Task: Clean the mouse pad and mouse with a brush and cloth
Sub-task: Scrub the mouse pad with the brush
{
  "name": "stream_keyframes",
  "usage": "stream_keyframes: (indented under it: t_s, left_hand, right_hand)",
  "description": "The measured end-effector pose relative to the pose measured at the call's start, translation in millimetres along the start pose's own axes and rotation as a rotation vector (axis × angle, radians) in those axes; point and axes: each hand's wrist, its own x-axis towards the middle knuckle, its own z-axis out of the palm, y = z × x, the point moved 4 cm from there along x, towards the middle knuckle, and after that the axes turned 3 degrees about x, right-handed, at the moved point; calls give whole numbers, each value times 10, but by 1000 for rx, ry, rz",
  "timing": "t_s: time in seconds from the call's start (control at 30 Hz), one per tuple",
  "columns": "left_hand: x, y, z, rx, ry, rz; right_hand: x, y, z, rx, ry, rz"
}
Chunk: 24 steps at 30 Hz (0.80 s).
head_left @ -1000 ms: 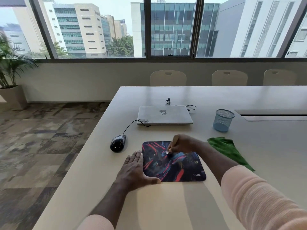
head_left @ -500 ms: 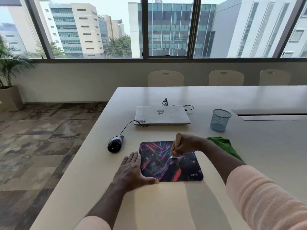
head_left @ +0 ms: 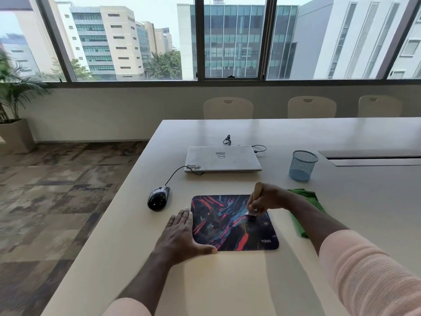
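Observation:
A dark mouse pad (head_left: pixel 230 224) with red and blue streaks lies flat on the table in front of me. My right hand (head_left: pixel 267 198) is closed around a small wooden-handled brush (head_left: pixel 251 212), whose bristles touch the pad's right half. My left hand (head_left: pixel 182 236) lies flat, fingers apart, on the table at the pad's left edge, thumb along its near-left corner. A black wired mouse (head_left: pixel 158 198) rests left of the pad. A green cloth (head_left: pixel 306 208) lies to the right, partly hidden by my right forearm.
A shut silver laptop (head_left: pixel 222 158) sits behind the pad, the mouse cable running to it. A blue mesh cup (head_left: pixel 303 165) stands at the back right. The table's left edge (head_left: pixel 127 190) drops to the floor. Chairs line the far side.
My right hand has swept the brush rightward across the pad, from its upper middle to its right half. My left hand has stayed at the pad's left edge.

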Motion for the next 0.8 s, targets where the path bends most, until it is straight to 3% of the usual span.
stream_keyframes:
  t_s: [0.07, 0.2, 0.3, 0.37, 0.5, 0.57, 0.63, 0.7, 0.8]
  left_hand:
    - [0, -4, -3, 4, 3, -1]
    - [-3, 8, -15, 8, 0, 2]
    - [-11, 13, -23, 9, -5, 5]
    - [-8, 12, -21, 10, -8, 5]
    - [-12, 13, -22, 11, -6, 7]
    - [-12, 11, -23, 11, -6, 7]
    - [-14, 14, -27, 8, -6, 3]
    - [-18, 15, -33, 5, -10, 1]
    - [-31, 25, -40, 8, -14, 4]
  right_hand:
    - [-5, -36, -29, -22, -9, 26]
    - [35, -43, -177, -114, 284, -68]
    - [32, 18, -154, -213, 385, -80]
    - [36, 89, -101, -78, 344, -2]
    - [-13, 41, -22, 21, 86, 129]
    - [-24, -12, -52, 39, 102, 109]
    - [-25, -40, -136, -16, 256, 45]
    - [-54, -32, -235, -225, 487, 9]
    - [-79, -25, -155, -432, 544, 26]
